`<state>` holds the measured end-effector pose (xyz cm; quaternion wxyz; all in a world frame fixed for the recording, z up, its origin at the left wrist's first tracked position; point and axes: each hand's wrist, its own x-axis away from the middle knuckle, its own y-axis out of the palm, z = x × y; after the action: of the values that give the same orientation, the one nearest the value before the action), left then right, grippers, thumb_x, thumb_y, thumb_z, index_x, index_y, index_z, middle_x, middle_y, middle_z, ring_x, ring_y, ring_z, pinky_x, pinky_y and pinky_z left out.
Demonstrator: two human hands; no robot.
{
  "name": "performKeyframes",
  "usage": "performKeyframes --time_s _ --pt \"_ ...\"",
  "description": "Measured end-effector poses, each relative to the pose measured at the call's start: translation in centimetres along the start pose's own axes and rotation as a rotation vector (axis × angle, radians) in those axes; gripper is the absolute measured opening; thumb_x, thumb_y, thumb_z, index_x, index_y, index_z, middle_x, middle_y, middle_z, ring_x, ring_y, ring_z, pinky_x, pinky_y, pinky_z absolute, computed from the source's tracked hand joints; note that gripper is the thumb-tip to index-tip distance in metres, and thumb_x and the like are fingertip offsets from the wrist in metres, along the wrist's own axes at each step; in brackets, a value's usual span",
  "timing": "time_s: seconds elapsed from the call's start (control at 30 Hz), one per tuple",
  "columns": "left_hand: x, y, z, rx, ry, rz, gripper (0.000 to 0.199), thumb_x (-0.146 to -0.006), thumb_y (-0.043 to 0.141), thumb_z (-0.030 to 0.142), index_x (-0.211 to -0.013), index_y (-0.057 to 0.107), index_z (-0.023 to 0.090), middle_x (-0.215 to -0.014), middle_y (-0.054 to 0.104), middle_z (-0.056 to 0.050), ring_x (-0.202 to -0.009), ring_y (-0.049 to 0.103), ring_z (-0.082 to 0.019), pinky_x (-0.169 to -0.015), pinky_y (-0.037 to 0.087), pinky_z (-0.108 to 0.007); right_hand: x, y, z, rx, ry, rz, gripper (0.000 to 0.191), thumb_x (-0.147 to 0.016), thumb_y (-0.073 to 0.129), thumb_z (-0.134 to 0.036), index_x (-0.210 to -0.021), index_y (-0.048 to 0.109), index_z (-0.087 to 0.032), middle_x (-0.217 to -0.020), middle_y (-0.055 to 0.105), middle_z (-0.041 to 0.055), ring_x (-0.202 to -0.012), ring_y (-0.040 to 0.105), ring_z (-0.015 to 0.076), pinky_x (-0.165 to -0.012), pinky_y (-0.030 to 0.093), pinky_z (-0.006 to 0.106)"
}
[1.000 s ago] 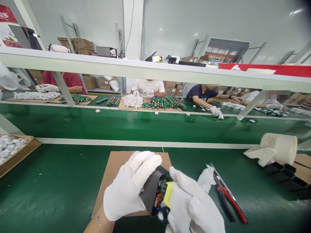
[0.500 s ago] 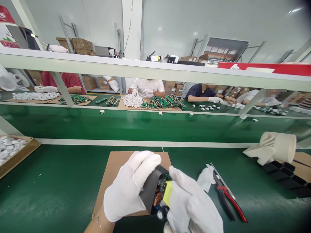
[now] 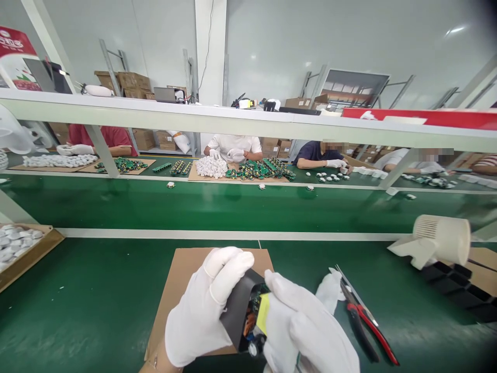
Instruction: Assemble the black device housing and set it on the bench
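Bright, even overhead light; soft glare spots on the pale back wall. Shadows faint on the green belt. Wide-angle bend: shelf rail bows, corners darken at right. White gloves near overexposed. Far edges soft; faces blurred.

- The red-and-white sign at ten o'clock, far left on the back wall, carries white characters on its red band, too small and blurred to read.
- Nothing else bears legible text, numbers or brands.
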<state>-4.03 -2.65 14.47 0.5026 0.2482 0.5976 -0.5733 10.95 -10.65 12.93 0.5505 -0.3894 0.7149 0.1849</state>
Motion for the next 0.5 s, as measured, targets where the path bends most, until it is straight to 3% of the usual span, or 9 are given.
performKeyframes --time_s 0.13,0.33,0.5 --pt "0.09 0.03 -0.05 0.003 0.007 0.005 0.060 -0.086 0.056 0.027 -0.141 0.033 0.016 -0.117 0.058 -0.016 -0.112 0.057 -0.024 -0.090 0.053 -0.032 -0.13 -0.32 0.66 0.008 -0.079 -0.067 0.050 -0.080 0.065 -0.020 -0.129 0.055 -0.024 -0.126 0.062 0.0089 -0.110 0.063 0.0315 -0.084 0.059 0.048" --pt "0.28 0.12 -0.15 -0.003 0.011 0.010 0.054 -0.087 0.054 0.023 -0.138 0.038 0.014 -0.117 0.056 -0.016 -0.113 0.055 -0.022 -0.092 0.051 -0.029 -0.10 -0.62 0.78 0.048 -0.048 -0.064 0.054 -0.076 0.067 -0.015 -0.128 0.056 -0.024 -0.125 0.063 0.0090 -0.110 0.063 0.0320 -0.084 0.059 0.049" --pt "0.26 0.33 -0.29 -0.011 0.027 0.025 0.054 -0.087 0.054 0.024 -0.137 0.038 0.013 -0.116 0.057 -0.016 -0.113 0.056 -0.023 -0.092 0.051 -0.030 -0.71 -0.30 1.02 0.057 -0.117 -0.105 0.047 -0.079 0.066 -0.023 -0.125 0.058 -0.023 -0.119 0.067 0.0101 -0.105 0.066 0.0321 -0.081 0.060 0.046"
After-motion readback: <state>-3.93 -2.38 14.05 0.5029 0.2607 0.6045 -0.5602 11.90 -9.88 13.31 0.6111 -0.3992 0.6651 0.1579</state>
